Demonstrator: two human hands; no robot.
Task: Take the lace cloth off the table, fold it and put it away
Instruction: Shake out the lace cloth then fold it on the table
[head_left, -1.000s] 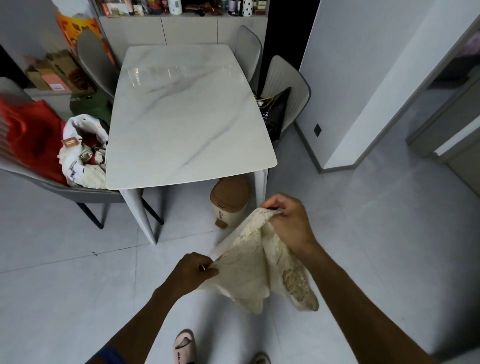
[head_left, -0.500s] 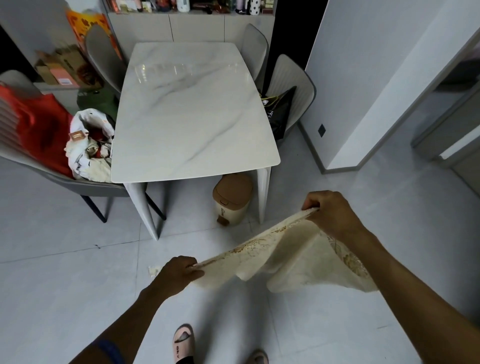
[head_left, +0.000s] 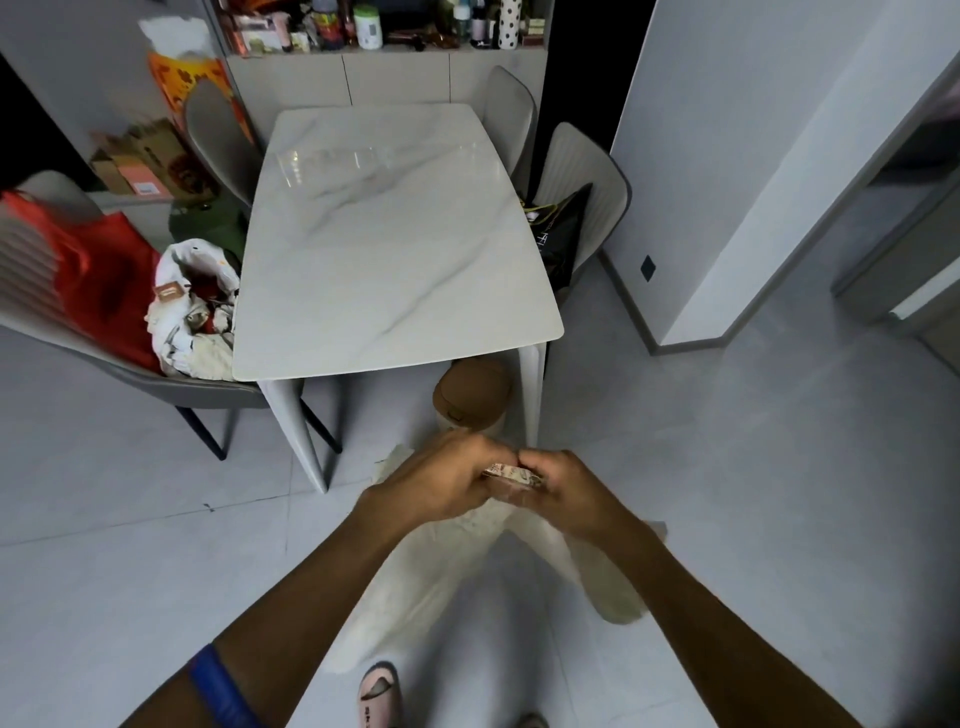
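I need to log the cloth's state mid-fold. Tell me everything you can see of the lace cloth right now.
The lace cloth is cream-white, thin and soft-looking, with a brownish patterned edge showing where it is gripped. The left hand and right hand meet and pinch its top edge together in front of the body, so it hangs doubled below them in two blurred drapes above the grey floor. It is clear of the marble table and touches only the hands; whether its lower end reaches the floor cannot be told.
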